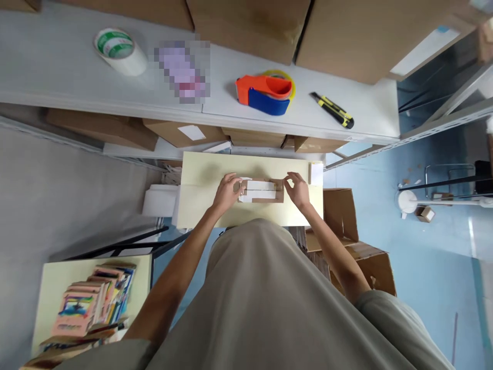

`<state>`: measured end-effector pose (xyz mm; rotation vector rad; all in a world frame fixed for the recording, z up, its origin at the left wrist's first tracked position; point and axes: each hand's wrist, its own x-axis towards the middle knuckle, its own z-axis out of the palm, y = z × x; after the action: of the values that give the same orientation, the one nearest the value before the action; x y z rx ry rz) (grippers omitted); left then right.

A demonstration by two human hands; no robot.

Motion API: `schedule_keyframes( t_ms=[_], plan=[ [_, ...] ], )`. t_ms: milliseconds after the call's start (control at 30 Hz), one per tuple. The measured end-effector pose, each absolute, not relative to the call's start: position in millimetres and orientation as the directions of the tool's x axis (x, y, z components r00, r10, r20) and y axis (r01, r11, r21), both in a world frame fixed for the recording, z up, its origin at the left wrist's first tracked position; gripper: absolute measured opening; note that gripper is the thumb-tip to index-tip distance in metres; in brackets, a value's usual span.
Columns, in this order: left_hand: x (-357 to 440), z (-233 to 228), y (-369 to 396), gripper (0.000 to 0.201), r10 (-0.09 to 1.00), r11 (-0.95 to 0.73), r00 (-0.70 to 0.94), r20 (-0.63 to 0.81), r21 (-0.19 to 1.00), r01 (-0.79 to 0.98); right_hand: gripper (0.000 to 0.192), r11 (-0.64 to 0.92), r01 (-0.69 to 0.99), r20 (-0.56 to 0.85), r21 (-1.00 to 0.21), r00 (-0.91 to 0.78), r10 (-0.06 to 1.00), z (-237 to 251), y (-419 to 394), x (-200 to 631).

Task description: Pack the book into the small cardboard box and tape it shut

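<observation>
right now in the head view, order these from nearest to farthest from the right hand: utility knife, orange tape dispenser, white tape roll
Measured from the right hand, on the small cardboard box:
1. Orange tape dispenser, on the shelf just left of straight above the hand.
2. Utility knife, on the shelf up and to the right; only a little farther in the picture.
3. White tape roll, far left on the shelf.

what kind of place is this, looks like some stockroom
Probably a packing or shipping area. Cardboard cartons line the white shelf, where a tape dispenser, a tape roll and a utility knife lie. Both hands hold a small cardboard box on a table.
</observation>
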<state>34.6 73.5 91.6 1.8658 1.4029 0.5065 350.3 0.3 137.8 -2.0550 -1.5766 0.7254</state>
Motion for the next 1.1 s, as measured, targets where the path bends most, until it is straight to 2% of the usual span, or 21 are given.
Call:
schedule_keyframes(
  t_ms=[133,200,267,367,467,533,633,733,833,933,1000,1100],
  plan=[
    [50.5,146.8,127.8,0.026,0.932,-0.323,0.321,0.168,0.788,0.525,0.032,0.081,0.849,0.247,-0.523,0.06,0.967,208.0,68.9,354.9],
    [63.5,177.5,159.5,0.032,0.909,-0.406,0.289,0.299,0.792,0.456,0.04,0.181,0.89,0.337,-0.419,-0.033,0.941,239.7,112.0,351.8],
    [78.1,203.8,188.5,0.035,0.884,-0.466,0.254,0.393,0.787,0.404,0.048,0.218,0.924,0.328,-0.314,-0.11,0.938,262.1,154.7,345.0],
    [97.8,227.6,217.8,0.036,0.86,-0.509,0.214,0.462,0.792,0.336,0.058,0.205,0.964,0.185,-0.172,-0.173,0.967,276.5,207.3,332.9],
    [109.7,232.1,224.6,0.036,0.865,-0.501,0.2,0.461,0.82,0.278,0.065,0.177,0.983,0.024,-0.053,-0.176,0.984,276.7,239.8,327.3],
    [112.2,227.7,217.8,0.034,0.881,-0.469,0.196,0.43,0.846,0.253,0.069,0.167,0.986,-0.017,-0.026,-0.168,0.986,275.2,250.0,328.4],
    [108.6,216.7,193.1,0.031,0.917,-0.389,0.177,0.356,0.898,0.208,0.073,0.163,0.982,0.035,-0.099,-0.16,0.986,274.3,242.8,330.3],
    [99.5,206.2,150.9,0.029,0.95,-0.294,0.148,0.275,0.947,0.128,0.08,0.098,0.96,0.09,-0.264,-0.077,0.993,271.3,199.1,322.0],
    [88.9,198.9,97.0,0.028,0.966,-0.219,0.148,0.212,0.975,0.031,0.083,-0.017,0.823,0.035,-0.567,0.045,0.998,261.5,125.9,300.2],
    [78.9,192.2,47.5,0.029,0.973,-0.145,0.18,0.142,0.989,0.005,0.083,-0.092,0.481,-0.092,-0.872,0.023,0.995,247.2,54.4,271.4],
    [72.2,186.2,23.9,0.03,0.979,-0.09,0.187,0.082,0.995,0.035,0.084,-0.175,0.318,-0.175,-0.932,0.03,0.984,237.1,21.6,253.5],
    [61.4,175.6,3.1,0.029,0.981,-0.029,0.191,0.013,0.996,0.084,0.081,-0.288,0.287,-0.279,-0.913,0.075,0.957,221.8,-2.8,234.5]
  ],
)
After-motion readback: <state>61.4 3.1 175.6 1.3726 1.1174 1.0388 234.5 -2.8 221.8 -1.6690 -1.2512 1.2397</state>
